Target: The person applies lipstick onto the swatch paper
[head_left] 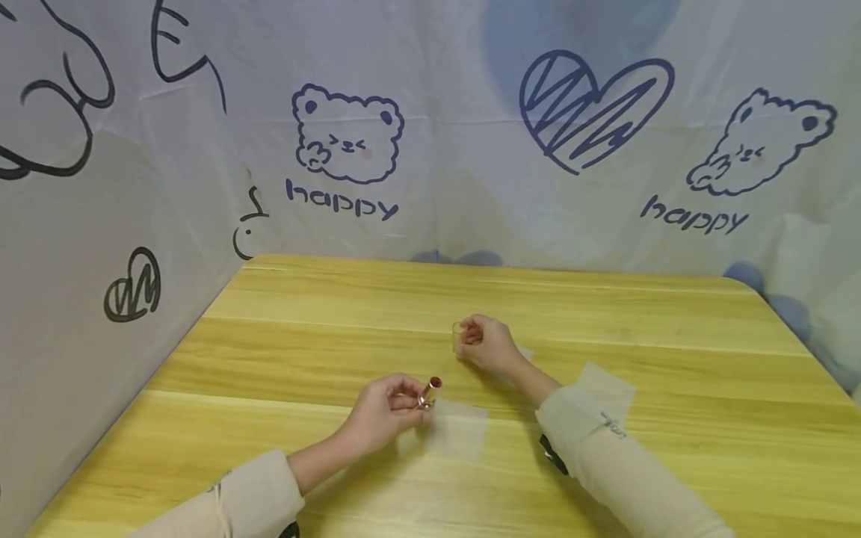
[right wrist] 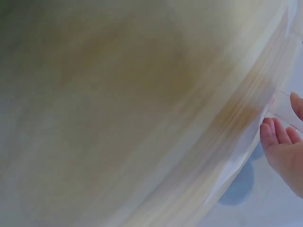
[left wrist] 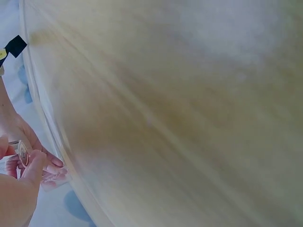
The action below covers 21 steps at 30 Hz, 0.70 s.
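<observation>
My left hand (head_left: 385, 415) pinches a lipstick (head_left: 432, 390) between thumb and fingers, its gold tube tilted and its reddish-brown end pointing up. In the left wrist view the round, gold-rimmed base of the lipstick (left wrist: 23, 153) shows between the fingers. Farther forward and to the right, my right hand (head_left: 489, 345) holds a thin, clear, round-cornered piece (head_left: 457, 338) by its side, close over the table. Pinkish marks show on that clear piece (left wrist: 55, 178) in the left wrist view. Its clear edge also appears beside the right fingers (right wrist: 274, 135) in the right wrist view.
A translucent square sheet (head_left: 463, 432) lies on the wooden table (head_left: 269, 359) just right of the left hand. Another such sheet (head_left: 610, 385) lies beyond the right sleeve, and a third (head_left: 527, 353) is partly hidden under the right wrist. A printed white cloth (head_left: 464, 187) hangs behind the table.
</observation>
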{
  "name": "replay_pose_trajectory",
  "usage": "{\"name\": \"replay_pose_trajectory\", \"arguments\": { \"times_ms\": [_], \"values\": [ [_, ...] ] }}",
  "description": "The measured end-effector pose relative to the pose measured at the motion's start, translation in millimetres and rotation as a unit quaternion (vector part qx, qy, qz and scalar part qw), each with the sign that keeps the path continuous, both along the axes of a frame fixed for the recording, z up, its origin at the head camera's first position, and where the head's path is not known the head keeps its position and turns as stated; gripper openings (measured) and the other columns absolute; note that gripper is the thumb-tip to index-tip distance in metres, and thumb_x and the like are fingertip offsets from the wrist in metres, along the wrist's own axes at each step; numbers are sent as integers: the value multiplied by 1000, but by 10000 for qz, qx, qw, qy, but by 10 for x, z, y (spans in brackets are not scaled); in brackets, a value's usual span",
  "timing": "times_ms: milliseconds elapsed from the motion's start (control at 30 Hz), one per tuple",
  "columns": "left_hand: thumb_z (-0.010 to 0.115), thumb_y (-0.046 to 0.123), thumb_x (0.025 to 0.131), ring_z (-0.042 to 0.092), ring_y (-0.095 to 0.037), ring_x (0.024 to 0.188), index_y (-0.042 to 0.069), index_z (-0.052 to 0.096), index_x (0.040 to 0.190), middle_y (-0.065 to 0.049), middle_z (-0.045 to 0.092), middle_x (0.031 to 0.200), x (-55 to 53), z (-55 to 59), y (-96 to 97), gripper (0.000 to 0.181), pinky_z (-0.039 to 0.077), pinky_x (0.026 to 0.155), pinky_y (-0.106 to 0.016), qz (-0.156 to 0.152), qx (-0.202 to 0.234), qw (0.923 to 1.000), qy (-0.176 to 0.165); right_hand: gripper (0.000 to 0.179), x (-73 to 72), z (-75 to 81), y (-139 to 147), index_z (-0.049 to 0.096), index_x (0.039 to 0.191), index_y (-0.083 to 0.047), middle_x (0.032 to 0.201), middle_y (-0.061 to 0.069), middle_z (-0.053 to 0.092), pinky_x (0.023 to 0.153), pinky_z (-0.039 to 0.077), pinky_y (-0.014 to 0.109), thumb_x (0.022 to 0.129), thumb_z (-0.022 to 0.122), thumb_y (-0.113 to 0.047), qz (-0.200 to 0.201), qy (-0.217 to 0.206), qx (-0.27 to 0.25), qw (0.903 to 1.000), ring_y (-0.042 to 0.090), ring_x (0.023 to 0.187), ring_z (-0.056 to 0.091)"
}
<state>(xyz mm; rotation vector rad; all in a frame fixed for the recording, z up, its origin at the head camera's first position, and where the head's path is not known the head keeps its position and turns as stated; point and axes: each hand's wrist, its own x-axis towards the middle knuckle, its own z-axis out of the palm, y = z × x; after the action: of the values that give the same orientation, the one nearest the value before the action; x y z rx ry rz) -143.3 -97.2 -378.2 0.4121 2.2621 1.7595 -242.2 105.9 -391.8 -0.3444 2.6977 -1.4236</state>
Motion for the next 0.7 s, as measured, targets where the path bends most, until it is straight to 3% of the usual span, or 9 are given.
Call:
{"name": "replay_pose_trajectory", "arguments": {
  "times_ms": [267, 400, 700],
  "values": [
    [70, -1, 77, 66, -28, 91, -7, 59, 101, -21, 66, 98, -15, 2, 21, 28, 56, 79, -21, 139, -254, 9991, 316, 49, 128, 102, 12, 48, 127, 6, 119, 24, 57, 98, 47, 44, 83, 67, -5, -212, 34, 86, 9997, 36, 111, 55],
    [70, -1, 77, 66, -29, 92, -7, 59, 102, -22, 66, 99, -26, 12, 29, 28, 56, 78, -22, 227, -211, 9990, 317, 48, 204, 138, 44, 47, 129, 6, 125, 25, 54, 100, 46, 45, 85, 64, -5, -307, 131, -148, 9993, 37, 114, 53],
    [71, 3, 78, 65, -28, 93, -7, 61, 103, -21, 66, 100, -54, 16, 39, 29, 56, 77, -22, 417, -192, 9982, 376, 41, 341, 168, 134, 51, 124, 9, 122, 26, 56, 97, 47, 44, 87, 62, -7, -197, 566, -604, 9964, 36, 111, 54]
  ]
}}
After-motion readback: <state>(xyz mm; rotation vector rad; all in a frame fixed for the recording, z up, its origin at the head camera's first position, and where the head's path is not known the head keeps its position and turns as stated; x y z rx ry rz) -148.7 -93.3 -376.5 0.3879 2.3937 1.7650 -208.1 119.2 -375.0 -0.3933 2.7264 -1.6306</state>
